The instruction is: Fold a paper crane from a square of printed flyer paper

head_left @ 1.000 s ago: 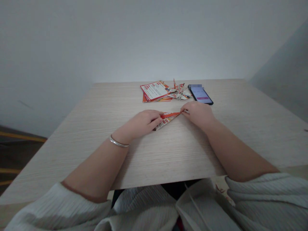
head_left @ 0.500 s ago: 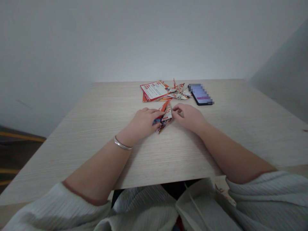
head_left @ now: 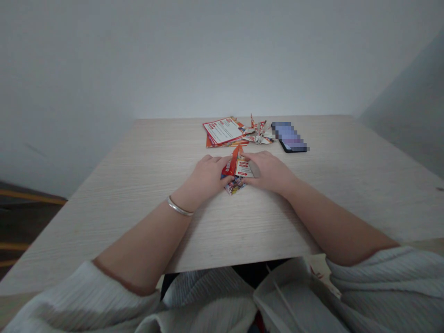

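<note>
Between my hands, on the pale wood-grain table, lies a folded sheet of printed paper in red, orange and white, with a multicoloured lower corner. My left hand grips its left side, thumb low and fingers along the upper edge. On the other side, my right hand holds a white printed flap, the thumb at its lower edge and a fingertip near the top. The fingers partly cover the paper's sides.
Behind the hands lies a small stack of printed leaflets. Folded paper pieces with pointed ends, like origami cranes, touch its right side. A phone rests farther right. A wall stands at the table's far edge.
My right hand has moved left onto the paper and taken hold of its right side. The paper's flaps now spread wider, and more of the red and white faces shows.
</note>
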### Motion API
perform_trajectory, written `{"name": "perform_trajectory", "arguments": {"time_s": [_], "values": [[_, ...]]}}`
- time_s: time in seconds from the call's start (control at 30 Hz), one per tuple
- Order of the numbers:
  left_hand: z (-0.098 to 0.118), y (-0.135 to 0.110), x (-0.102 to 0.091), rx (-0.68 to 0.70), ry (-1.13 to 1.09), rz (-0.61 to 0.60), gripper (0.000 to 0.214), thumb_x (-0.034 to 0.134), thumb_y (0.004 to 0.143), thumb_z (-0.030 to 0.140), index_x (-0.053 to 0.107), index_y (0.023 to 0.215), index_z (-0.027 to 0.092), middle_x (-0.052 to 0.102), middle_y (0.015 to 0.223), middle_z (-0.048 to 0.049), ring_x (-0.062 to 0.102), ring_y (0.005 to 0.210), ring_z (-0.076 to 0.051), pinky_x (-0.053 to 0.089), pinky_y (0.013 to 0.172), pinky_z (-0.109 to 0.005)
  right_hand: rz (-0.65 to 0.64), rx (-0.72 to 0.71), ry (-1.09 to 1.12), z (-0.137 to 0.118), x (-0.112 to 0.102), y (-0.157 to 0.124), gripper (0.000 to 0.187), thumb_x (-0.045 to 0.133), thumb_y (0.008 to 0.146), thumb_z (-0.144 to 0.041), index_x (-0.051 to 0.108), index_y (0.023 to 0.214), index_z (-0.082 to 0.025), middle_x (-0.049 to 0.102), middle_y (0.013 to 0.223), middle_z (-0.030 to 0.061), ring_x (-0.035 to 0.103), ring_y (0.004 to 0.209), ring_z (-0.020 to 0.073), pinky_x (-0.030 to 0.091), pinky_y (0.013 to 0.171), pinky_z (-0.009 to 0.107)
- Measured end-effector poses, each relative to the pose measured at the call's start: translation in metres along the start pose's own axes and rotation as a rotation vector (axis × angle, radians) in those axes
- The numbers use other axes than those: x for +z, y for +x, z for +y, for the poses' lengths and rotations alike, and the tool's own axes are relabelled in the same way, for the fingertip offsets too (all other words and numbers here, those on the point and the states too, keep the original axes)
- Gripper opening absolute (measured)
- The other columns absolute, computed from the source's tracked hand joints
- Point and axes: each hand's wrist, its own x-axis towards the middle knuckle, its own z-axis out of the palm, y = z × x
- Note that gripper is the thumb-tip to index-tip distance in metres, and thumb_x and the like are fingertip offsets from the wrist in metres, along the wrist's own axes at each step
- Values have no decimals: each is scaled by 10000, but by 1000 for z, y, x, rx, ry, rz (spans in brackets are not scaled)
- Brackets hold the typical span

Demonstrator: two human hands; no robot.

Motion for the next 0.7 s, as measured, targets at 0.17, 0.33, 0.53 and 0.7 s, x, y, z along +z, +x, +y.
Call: {"name": "perform_trajectory", "arguments": {"time_s": [0.17, 0.33, 0.53, 0.7], "values": [[4, -2, -3, -38, 95, 3, 619, 583, 974, 462, 498, 1490, 132, 702, 1286, -157, 641, 1165, -325, 467, 1029, -450, -25, 8, -32, 0, -3, 0, 585, 699, 889, -440, 620, 1384, -140, 714, 1305, 173, 646, 1187, 339, 485, 1031, 465], [7, -2, -9, -78, 163, -1, 605, 542, 984, 496, 518, 1479, 149, 727, 1236, -156, 673, 1107, -339, 494, 930, -440, -52, 28, -109, -7, -8, 0, 540, 617, 927, -409, 626, 1385, -124, 746, 1232, 188, 680, 1138, 335, 487, 1006, 455], [12, -3, -18, -93, 172, 3, 545, 384, 1049, 476, 517, 1500, 201, 768, 1076, -141, 720, 967, -314, 503, 835, -414, -3, 177, -55, -12, -12, -2, 427, 520, 914, -206, 600, 1331, -162, 790, 1076, 135, 722, 957, 285, 503, 833, 375], [13, -4, -21, -160, 116, 16, 538, 326, 1063, 387, 458, 1555, 215, 776, 1060, -135, 733, 915, -298, 527, 799, -399, 69, 256, 95, -7, -9, -2, 499, 533, 844, -99, 571, 1332, -194, 783, 1103, 104, 718, 910, 256, 501, 779, 338]]}}
